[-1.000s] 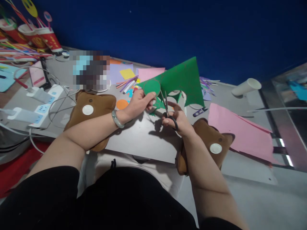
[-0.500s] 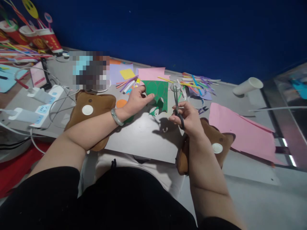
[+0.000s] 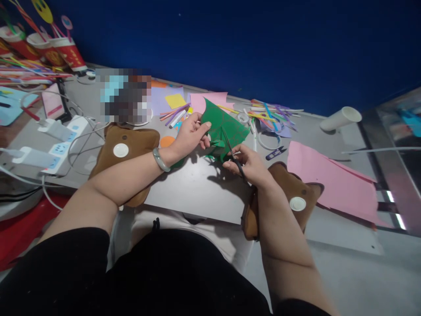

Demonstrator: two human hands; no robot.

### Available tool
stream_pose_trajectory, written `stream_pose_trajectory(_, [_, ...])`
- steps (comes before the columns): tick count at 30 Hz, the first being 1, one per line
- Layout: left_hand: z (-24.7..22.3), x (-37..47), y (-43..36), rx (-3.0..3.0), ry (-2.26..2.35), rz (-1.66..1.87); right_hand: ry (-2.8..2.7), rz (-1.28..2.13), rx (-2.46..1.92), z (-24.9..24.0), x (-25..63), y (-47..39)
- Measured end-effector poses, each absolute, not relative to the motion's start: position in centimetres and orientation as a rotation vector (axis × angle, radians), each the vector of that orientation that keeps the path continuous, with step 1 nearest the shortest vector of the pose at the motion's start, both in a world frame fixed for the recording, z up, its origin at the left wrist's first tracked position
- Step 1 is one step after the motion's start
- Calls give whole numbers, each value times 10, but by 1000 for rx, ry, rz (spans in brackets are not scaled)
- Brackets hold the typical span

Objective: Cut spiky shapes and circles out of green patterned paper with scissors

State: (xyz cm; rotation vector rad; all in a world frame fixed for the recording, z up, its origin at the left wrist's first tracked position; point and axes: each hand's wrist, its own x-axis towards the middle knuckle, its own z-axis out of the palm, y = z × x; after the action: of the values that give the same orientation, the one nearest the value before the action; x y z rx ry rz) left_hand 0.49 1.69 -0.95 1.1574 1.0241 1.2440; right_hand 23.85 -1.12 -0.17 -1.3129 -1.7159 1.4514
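Observation:
My left hand (image 3: 191, 137) pinches the left side of a green sheet of paper (image 3: 226, 123) that has drawn outlines on it. The sheet is tilted, its lower edge cut ragged with strips curling down. In my right hand (image 3: 248, 163) is a pair of dark scissors (image 3: 236, 158), thumb and fingers closed round the handles. Their blades point up and left and lie against the sheet's lower part. Whether the blades are apart is too small to tell. Below, the paper casts a shadow on the grey table (image 3: 197, 188).
Brown cushions (image 3: 138, 139) lie under both forearms. Behind are pipe cleaners (image 3: 272, 115), a tape roll (image 3: 243, 118) and coloured paper. To the right are thread snips (image 3: 276, 152), pink sheets (image 3: 332, 184) and a white tube (image 3: 340, 119). A power strip (image 3: 64, 147) with cables is at left.
The green sheet has turned, its right side swinging down and its upper left corner rising. The scissors have moved from upright beside the sheet to a slant against it.

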Motion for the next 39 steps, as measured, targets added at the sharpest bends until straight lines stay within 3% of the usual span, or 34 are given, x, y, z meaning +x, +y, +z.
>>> stream_pose_trajectory(10, [6,12,11,979,1023,1095,-1627,1744,-1195,1,232,-15])
stream_pose_trajectory(39, [2,13,3,1071,910,1004,-1633,1665,-1112,-1,238,-14])
